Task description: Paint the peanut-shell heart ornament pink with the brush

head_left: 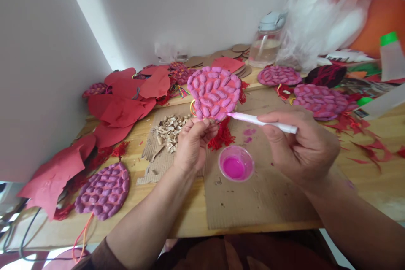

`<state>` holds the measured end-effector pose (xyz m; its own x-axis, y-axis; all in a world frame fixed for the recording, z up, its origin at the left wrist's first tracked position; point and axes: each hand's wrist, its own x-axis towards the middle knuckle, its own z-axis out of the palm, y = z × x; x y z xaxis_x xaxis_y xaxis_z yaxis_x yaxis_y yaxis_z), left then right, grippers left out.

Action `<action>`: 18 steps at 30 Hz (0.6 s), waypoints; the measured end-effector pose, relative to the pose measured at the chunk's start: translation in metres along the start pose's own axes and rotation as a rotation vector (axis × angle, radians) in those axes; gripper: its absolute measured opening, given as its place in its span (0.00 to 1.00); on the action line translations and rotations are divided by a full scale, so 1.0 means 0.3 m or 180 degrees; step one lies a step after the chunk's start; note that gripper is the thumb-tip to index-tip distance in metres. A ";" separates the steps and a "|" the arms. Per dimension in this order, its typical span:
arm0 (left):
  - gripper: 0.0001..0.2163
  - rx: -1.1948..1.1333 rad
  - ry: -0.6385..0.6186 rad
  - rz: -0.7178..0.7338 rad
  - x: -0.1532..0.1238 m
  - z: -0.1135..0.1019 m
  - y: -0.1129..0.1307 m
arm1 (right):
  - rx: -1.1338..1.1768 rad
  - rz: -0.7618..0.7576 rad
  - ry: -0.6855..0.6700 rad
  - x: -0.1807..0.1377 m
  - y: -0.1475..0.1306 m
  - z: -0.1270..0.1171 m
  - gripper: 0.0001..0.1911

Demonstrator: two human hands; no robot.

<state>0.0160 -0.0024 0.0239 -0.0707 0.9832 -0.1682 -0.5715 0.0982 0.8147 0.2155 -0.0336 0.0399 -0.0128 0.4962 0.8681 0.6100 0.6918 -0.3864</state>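
My left hand (194, 141) pinches the lower edge of a heart-shaped ornament (215, 90) and holds it up above the table. Rows of pink-painted peanut shells cover the ornament's red face, and a red tassel (221, 135) hangs beneath it. Between the thumb and fingers of my right hand (297, 147) is a white paintbrush pen (262, 122). Its pink tip touches a shell near the ornament's lower right edge. Below, a clear plastic cup (236, 163) with bright pink paint stands on a cardboard sheet (253, 202).
Loose peanut shells (171, 130) lie on cardboard to the left. Red paper pieces (126, 101) pile up behind them. A finished-looking purple ornament (104, 190) lies front left, and another pink one (322, 101) at right. A glass jar (265, 46) and plastic bag (316, 21) stand behind.
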 end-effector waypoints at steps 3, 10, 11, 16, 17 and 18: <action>0.10 -0.0070 0.0064 -0.0176 0.000 0.003 0.004 | 0.0148 -0.0012 -0.0095 -0.002 0.002 0.001 0.12; 0.08 -0.0128 0.0239 -0.0398 -0.004 0.013 0.015 | 0.0064 0.0050 -0.0048 -0.004 0.004 -0.001 0.12; 0.08 -0.0122 0.0232 -0.0404 -0.004 0.014 0.016 | 0.0083 0.0065 -0.0072 -0.005 0.003 -0.001 0.11; 0.07 -0.0088 0.0179 -0.0396 -0.002 0.018 0.015 | 0.0104 0.0159 -0.0151 -0.006 -0.004 0.002 0.10; 0.07 -0.0081 0.0180 -0.0398 -0.001 0.018 0.015 | 0.0065 0.0203 -0.0085 -0.005 -0.005 0.002 0.09; 0.07 -0.0076 0.0187 -0.0405 -0.001 0.018 0.014 | 0.0036 0.0236 -0.0018 -0.004 -0.006 0.002 0.09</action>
<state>0.0179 -0.0013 0.0305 -0.0436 0.9523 -0.3021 -0.5983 0.2173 0.7713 0.2140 -0.0350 0.0394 0.0274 0.5492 0.8352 0.6004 0.6590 -0.4530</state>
